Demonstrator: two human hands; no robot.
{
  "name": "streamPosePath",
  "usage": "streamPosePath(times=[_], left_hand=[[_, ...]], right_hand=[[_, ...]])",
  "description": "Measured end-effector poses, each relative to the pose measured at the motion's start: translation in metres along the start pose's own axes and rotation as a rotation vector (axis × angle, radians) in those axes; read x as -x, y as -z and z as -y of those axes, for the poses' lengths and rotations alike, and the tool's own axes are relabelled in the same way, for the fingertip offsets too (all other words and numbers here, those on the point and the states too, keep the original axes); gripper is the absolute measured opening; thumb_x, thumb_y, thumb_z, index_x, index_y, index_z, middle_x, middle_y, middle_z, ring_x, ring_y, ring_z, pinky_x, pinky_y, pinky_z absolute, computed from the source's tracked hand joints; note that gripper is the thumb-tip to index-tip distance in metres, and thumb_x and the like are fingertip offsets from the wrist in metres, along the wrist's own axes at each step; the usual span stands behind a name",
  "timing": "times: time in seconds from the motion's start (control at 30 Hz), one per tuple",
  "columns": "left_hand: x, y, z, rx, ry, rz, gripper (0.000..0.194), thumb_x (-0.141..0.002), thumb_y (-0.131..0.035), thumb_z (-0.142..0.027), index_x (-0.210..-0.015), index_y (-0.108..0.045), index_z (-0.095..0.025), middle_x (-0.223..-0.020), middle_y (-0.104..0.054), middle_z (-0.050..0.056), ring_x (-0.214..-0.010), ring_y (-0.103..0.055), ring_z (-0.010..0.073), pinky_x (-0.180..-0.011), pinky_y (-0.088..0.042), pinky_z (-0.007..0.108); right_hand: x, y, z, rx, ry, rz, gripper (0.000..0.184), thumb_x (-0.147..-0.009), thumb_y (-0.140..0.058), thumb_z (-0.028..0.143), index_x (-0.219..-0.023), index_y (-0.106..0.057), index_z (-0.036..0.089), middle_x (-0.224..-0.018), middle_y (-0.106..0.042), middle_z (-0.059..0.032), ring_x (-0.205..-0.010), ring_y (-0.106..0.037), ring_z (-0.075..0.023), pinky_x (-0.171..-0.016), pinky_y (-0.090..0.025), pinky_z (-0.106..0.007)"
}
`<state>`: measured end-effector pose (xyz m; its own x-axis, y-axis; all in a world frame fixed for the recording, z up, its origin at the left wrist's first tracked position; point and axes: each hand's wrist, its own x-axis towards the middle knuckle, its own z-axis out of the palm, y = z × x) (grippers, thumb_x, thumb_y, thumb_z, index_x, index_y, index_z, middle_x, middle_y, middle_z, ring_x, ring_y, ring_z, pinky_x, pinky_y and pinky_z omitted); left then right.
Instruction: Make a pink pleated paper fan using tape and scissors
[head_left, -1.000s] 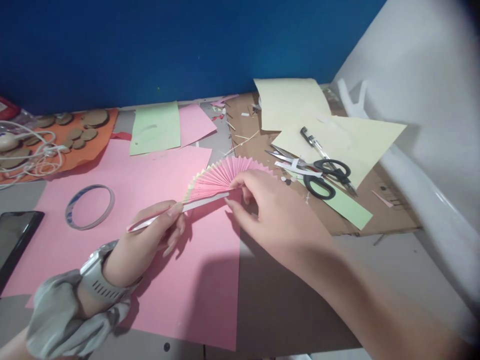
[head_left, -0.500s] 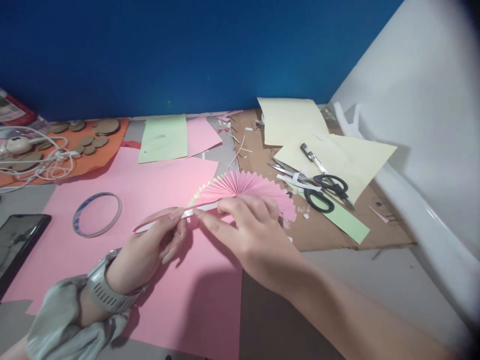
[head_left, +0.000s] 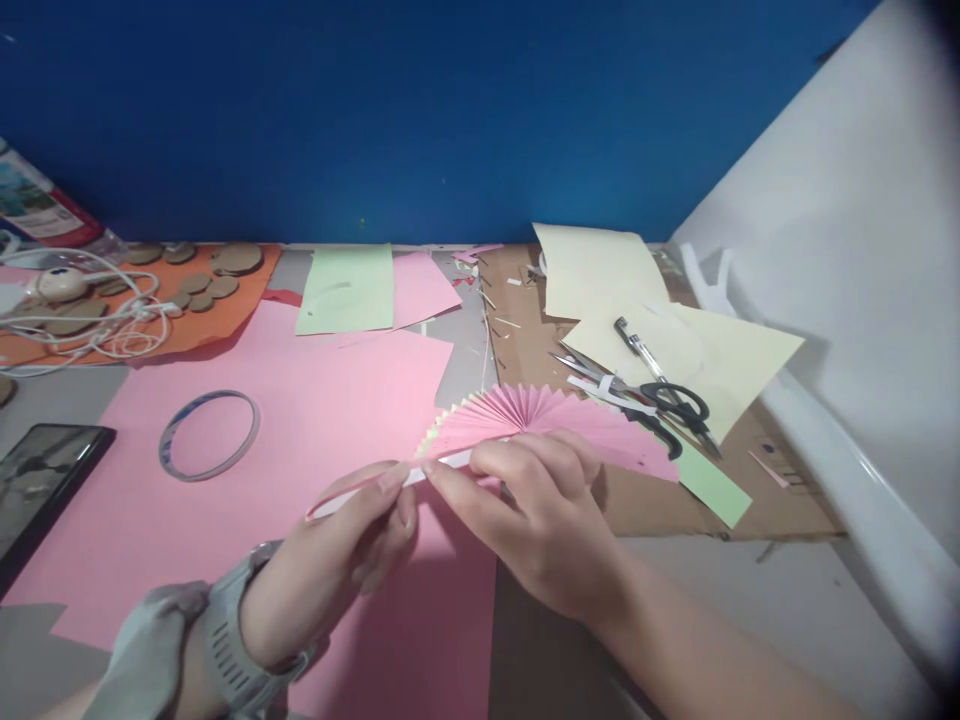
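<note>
A pleated pink paper fan (head_left: 577, 425) with pale yellow-green edging on its left is held in front of me. Along its near straight edge runs a narrow white strip (head_left: 454, 460), whose pink-edged end loops over my left hand (head_left: 360, 530). That hand pinches the strip between thumb and fingers. My right hand (head_left: 536, 500) grips the same edge close by, its index finger and thumb near the left fingertips and its other fingers curled over the fan. Black-handled scissors (head_left: 679, 403) lie behind the fan's right part, which covers some of one handle.
Large pink paper (head_left: 300, 390) spreads below, bearing a tape ring (head_left: 210, 435). A phone (head_left: 52, 490) lies left. Cardboard (head_left: 637, 515) holds cream sheets (head_left: 600, 270), a pen (head_left: 645, 355) and a green strip (head_left: 724, 490). Earphone cables (head_left: 120, 320) and cardboard discs (head_left: 238, 258) rest on orange paper.
Both hands and the fan have shifted right and toward me. The fan's right side reaches farther out and covers part of the scissors. The whole view has moved slightly too.
</note>
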<state>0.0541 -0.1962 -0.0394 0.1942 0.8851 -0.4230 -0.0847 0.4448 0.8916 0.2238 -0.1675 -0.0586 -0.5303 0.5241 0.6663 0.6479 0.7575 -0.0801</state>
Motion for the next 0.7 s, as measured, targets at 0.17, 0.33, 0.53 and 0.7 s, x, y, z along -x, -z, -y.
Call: streamPosePath(times=[0.17,0.33,0.53,0.7], left_hand=[[0.002,-0.001,-0.004,-0.065,0.000,0.013,0.041,-0.082,-0.040,-0.045,-0.049,-0.041,-0.021,-0.040,-0.035,-0.003,-0.040,-0.033,0.0107,-0.041,-0.035,0.025],[0.003,0.002,0.000,-0.067,0.011,0.036,0.041,-0.082,-0.039,-0.045,-0.049,-0.042,-0.021,-0.042,-0.034,-0.003,-0.038,-0.031,0.0102,-0.038,-0.032,0.025],[0.004,0.006,0.006,-0.046,-0.008,-0.001,0.043,-0.085,-0.039,-0.043,-0.049,-0.041,-0.020,-0.046,-0.035,-0.003,-0.039,-0.031,0.0090,-0.035,-0.030,0.023],[0.005,0.010,0.007,-0.095,-0.096,0.018,0.042,-0.086,-0.038,-0.040,-0.050,-0.042,-0.019,-0.044,-0.035,-0.003,-0.038,-0.032,0.0090,-0.035,-0.029,0.023]], right_hand=[[-0.001,0.002,-0.003,0.007,0.027,0.041,0.022,-0.090,-0.044,0.018,-0.087,-0.064,0.025,-0.083,-0.064,0.0011,-0.086,-0.046,-0.0132,-0.078,-0.032,-0.030],[0.002,0.005,-0.007,0.031,0.064,0.062,0.017,-0.087,-0.048,0.019,-0.085,-0.064,0.026,-0.081,-0.064,0.0030,-0.085,-0.045,-0.0138,-0.076,-0.032,-0.031],[0.007,0.006,-0.015,0.047,0.108,0.023,0.018,-0.085,-0.048,0.016,-0.090,-0.065,0.022,-0.079,-0.063,-0.0008,-0.083,-0.044,-0.0154,-0.074,-0.033,-0.032],[0.011,0.009,-0.021,0.093,0.143,-0.040,0.017,-0.085,-0.050,0.017,-0.090,-0.065,0.021,-0.077,-0.061,-0.0010,-0.082,-0.045,-0.0151,-0.070,-0.033,-0.032]])
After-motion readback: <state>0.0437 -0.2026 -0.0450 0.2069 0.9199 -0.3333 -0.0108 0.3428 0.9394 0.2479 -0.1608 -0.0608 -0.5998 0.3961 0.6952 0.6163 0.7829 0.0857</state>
